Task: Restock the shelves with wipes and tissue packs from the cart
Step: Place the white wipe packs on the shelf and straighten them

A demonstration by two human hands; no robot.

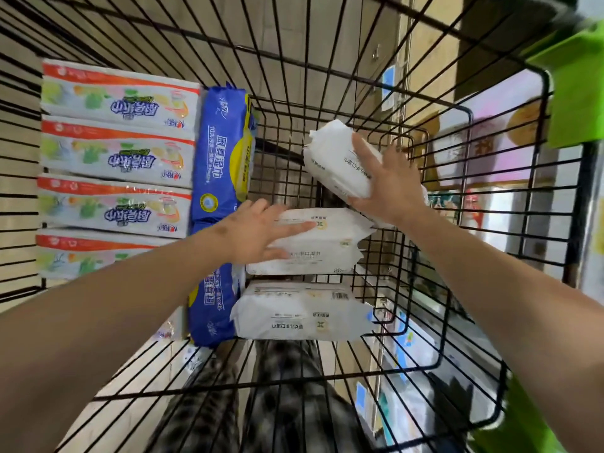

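Black wire cart basket (294, 380) fills the frame, store floor under the mesh. Orange-striped packs (117, 152) stacked at left, blue wipes packs (222, 152) on edge beside them. Right hand (389, 188), upper centre-right, holds a lifted white wipes pack (333, 161): fingers spread over its face, thumb at the lower edge. Pack tilted, long axis running upper left to lower right, crimped end toward upper left, print inverted. Left hand (258, 233) lies flat, fingers straight, on the middle white pack (333, 223); another white pack (300, 318) sits nearer. Advice: steady the stack, lift clear of the wires, turn print upright before shelving.
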